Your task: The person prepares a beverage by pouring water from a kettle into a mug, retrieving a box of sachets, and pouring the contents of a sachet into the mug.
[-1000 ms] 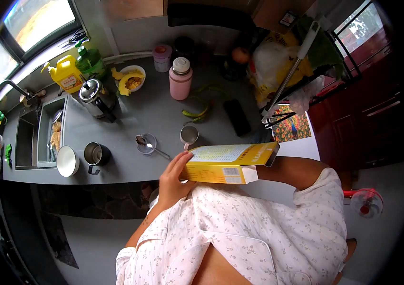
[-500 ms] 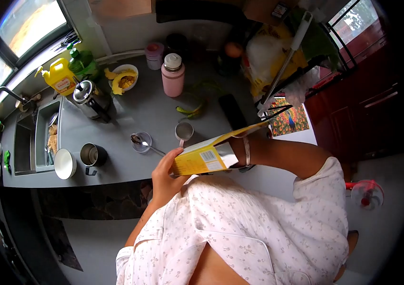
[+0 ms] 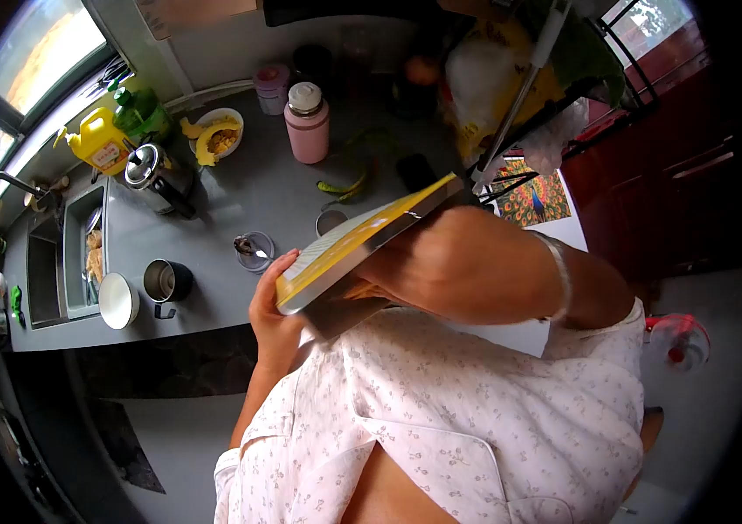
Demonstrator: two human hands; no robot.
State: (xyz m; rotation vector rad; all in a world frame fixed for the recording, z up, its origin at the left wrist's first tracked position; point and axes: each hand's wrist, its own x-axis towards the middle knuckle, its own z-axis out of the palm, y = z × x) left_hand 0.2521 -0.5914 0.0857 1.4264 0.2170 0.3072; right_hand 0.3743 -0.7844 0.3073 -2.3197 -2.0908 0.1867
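Observation:
My left hand (image 3: 273, 301) is closed around the left end of a yellow cardboard box (image 3: 362, 236), held tilted over the counter's front edge. The box is open on the side toward me. Reaching into that opening is my right hand (image 3: 445, 266), blurred, its fingers mostly hidden by the box; what they grip, if anything, does not show. Just behind the box a cup (image 3: 330, 224) is partly covered. Left of the cup stands a small clear dish (image 3: 255, 251) with a spoon and something dark in it.
On the grey counter stand a pink bottle (image 3: 308, 127), a French press (image 3: 157, 179), a metal mug (image 3: 167, 281), a white bowl (image 3: 118, 300) and a bowl of yellow food (image 3: 218, 135). A green chili pepper (image 3: 342, 189) lies near the middle. The sink (image 3: 46, 271) is at left.
The box has tipped so its open side faces me, and its left end has shifted left. My right hand, earlier hidden behind the box, now shows at its opening.

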